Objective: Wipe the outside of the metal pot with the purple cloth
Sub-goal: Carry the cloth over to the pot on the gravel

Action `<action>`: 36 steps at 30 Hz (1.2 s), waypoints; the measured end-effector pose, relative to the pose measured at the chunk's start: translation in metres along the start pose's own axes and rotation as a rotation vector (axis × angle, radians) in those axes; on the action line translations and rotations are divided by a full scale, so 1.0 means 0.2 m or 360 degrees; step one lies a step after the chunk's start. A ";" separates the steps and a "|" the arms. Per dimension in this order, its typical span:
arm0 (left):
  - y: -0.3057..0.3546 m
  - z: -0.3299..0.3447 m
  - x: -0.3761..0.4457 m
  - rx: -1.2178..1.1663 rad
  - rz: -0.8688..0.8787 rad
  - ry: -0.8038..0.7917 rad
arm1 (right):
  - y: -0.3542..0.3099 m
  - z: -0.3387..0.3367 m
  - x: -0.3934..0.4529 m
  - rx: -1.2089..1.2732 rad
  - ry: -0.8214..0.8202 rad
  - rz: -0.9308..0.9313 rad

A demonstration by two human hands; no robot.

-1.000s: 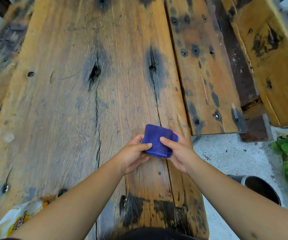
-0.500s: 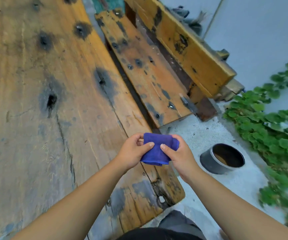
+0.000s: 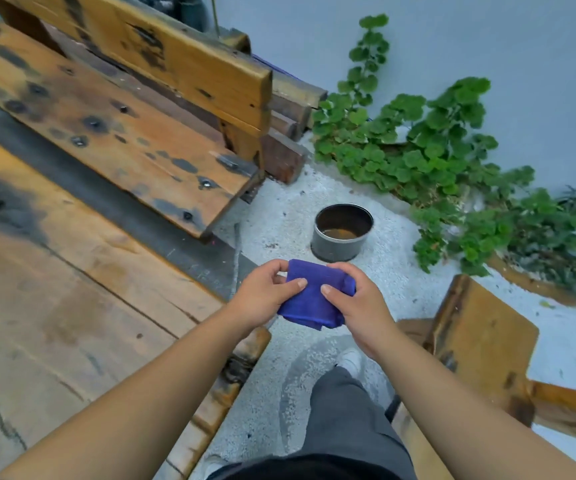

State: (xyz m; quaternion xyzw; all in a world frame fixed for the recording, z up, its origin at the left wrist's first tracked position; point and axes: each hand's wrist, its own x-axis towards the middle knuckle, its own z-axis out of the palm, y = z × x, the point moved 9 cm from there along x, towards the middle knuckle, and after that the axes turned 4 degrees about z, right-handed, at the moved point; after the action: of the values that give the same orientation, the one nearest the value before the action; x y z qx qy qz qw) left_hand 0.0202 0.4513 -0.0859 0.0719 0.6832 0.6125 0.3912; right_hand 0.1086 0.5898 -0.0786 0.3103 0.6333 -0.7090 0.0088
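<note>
Pot (image 3: pixel 343 236) unobstructed beyond cloth (image 3: pixel 314 295)

The metal pot (image 3: pixel 343 232) stands alone on bare pale ground (image 3: pixel 279 216), open on every side; the bench seat (image 3: pixel 113 133) ends to its left, well apart; the leafy plant (image 3: pixel 435 161) spreads near its right and far sides; a second wooden bench (image 3: pixel 480 337) juts in lower right, apart.

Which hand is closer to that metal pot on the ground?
Right hand, just below the metal pot. Left hand is lower-left, slightly farther. Both hold the purple cloth.
</note>
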 end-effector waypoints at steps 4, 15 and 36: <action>-0.02 0.25 0.24 0.0075 -0.0152 -0.0088 | 0.06 -0.31 0.17 0.0097 0.0054 0.0082; 0.03 0.72 0.77 0.0017 -0.0282 -0.0008 | 0.09 -0.90 0.61 0.0070 0.0153 0.0195; -1.06 0.70 2.33 0.0149 -0.0239 -0.0118 | 1.22 -1.14 2.04 0.0388 0.0283 0.0297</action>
State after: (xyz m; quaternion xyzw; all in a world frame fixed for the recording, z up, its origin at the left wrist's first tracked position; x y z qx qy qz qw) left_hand -0.1305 0.7781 -0.4753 0.0613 0.6996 0.5457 0.4572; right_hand -0.0245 0.9031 -0.4810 0.4280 0.5093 -0.7463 -0.0191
